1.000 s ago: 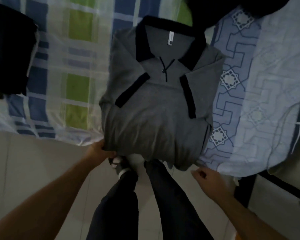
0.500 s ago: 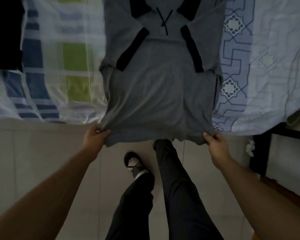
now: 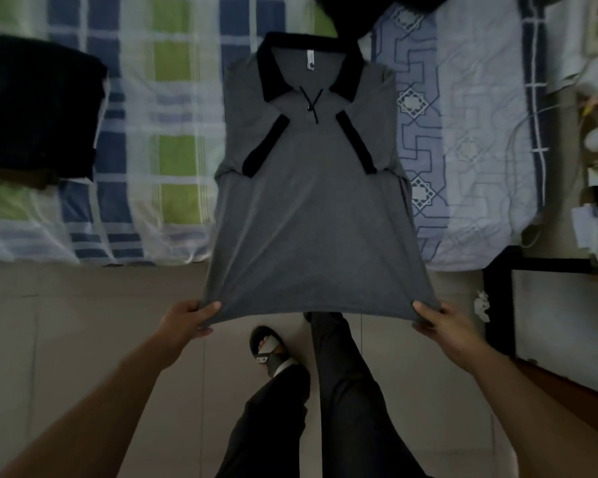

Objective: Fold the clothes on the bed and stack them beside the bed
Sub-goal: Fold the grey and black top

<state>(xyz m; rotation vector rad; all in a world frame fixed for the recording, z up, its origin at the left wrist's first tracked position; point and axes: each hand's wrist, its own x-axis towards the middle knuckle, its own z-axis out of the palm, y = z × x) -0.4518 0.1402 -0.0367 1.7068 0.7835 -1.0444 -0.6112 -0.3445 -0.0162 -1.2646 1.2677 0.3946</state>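
Note:
A grey polo shirt [image 3: 308, 219] with a black collar and black sleeve trims lies front up on the bed [image 3: 159, 160], its sleeves folded inward. Its lower half hangs past the bed's edge, stretched taut over the floor. My left hand [image 3: 187, 320] grips the hem's left corner. My right hand [image 3: 442, 326] grips the hem's right corner. A dark stack of clothes [image 3: 35, 108] sits on the bed at the left.
Another dark garment [image 3: 377, 12] lies at the bed's top edge above the collar. The tiled floor [image 3: 83, 339] spreads below, with my legs and a sandalled foot [image 3: 270, 350] under the shirt. A black frame [image 3: 497, 305] and cluttered items stand at the right.
Both hands took hold of the shirt's hem corners and pulled it toward me off the bed's edge. The lower part, bunched a second ago, is now stretched flat.

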